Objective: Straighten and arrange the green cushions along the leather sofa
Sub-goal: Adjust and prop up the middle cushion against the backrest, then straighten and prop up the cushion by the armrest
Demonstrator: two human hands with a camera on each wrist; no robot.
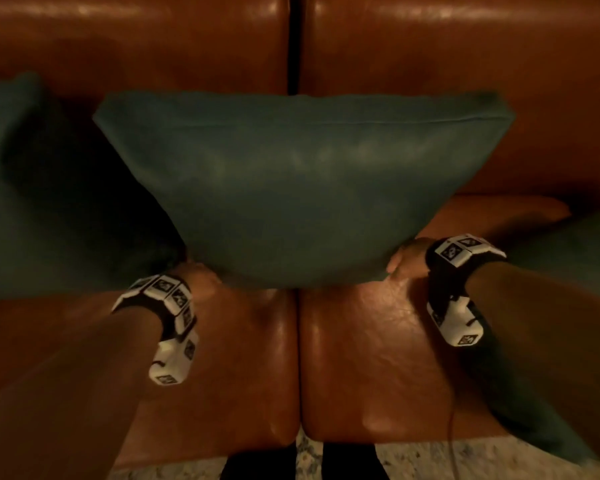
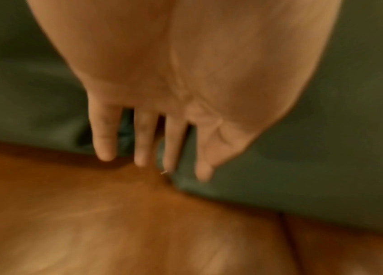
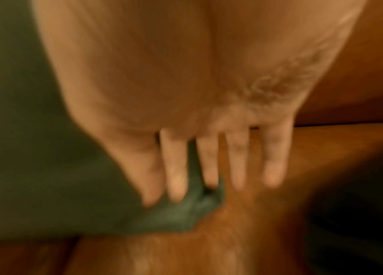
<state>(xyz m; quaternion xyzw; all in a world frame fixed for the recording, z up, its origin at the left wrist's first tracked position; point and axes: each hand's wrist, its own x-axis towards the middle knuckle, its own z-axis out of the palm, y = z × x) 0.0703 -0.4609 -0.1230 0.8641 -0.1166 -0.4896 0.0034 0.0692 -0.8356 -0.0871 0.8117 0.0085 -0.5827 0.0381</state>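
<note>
A: The left hand (image 1: pixel 201 282) and the right hand (image 1: pixel 407 261) are both at the near bottom corners of the middle green cushion (image 1: pixel 302 181). Is something around them in the way?

B: A second green cushion (image 1: pixel 4 202) stands just to the left, close to the left hand, and a third green cushion (image 1: pixel 575 258) lies at the right edge, near the right forearm. Under all is the brown leather sofa (image 1: pixel 378 358), with the seam between two seats running below the middle cushion.

A: How are the hands?

B: In the wrist views the fingers (image 2: pixel 104 141) of the left hand are straight and a little spread, and the thumb lies on the cushion cloth. The right fingers (image 3: pixel 176 176) are also straight, and thumb and first finger touch the cushion corner. The pictures are blurred, so a real pinch I cannot tell.

A: And the cushion itself?

B: It stands upright between the hands, in the sofa middle, its top leaning to the backrest.
</note>
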